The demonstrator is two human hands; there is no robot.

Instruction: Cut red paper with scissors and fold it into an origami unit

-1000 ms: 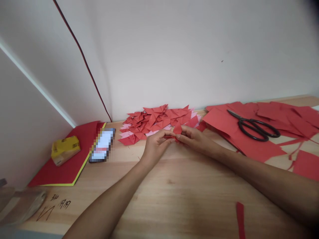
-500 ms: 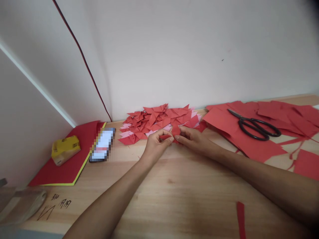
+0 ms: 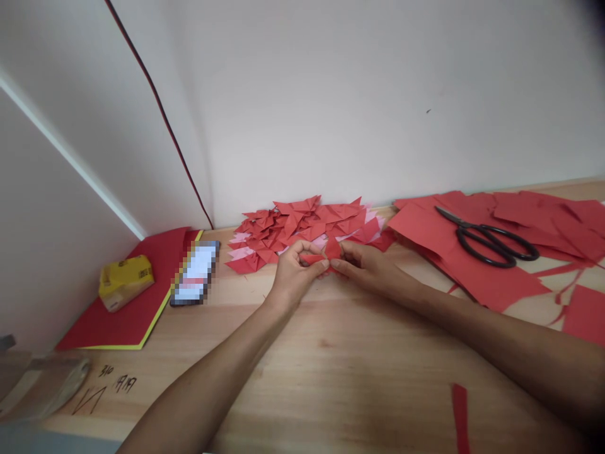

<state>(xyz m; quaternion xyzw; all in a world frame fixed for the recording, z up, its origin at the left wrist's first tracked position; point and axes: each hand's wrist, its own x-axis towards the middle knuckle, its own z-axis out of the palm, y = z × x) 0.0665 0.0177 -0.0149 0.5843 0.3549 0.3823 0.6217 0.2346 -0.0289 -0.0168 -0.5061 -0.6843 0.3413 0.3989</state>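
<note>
Between my two hands is a small piece of folded red paper [image 3: 333,247], pinched at its lower middle. My left hand [image 3: 299,268] is closed on its left side, thumb against fingertips. From the right, my right hand [image 3: 362,263] pinches the same piece with thumb and fingers. One point of the paper sticks up between the hands; part of it is hidden by my fingers. Just behind lies a heap of folded red and pink paper shapes [image 3: 295,221] with pointed ends, against the wall.
Black-handled scissors [image 3: 491,243] rest on red paper sheets [image 3: 510,287] at the right. A red strip [image 3: 460,416] lies near the front. On the left are a phone [image 3: 195,274], a red folder [image 3: 118,325] and a yellow packet [image 3: 126,280]. A dark cable [image 3: 158,104] runs down the wall.
My fingers have shifted slightly on the folded red paper, and its upper point shows a little more. The whole view has moved slightly; the other things lie as before.
</note>
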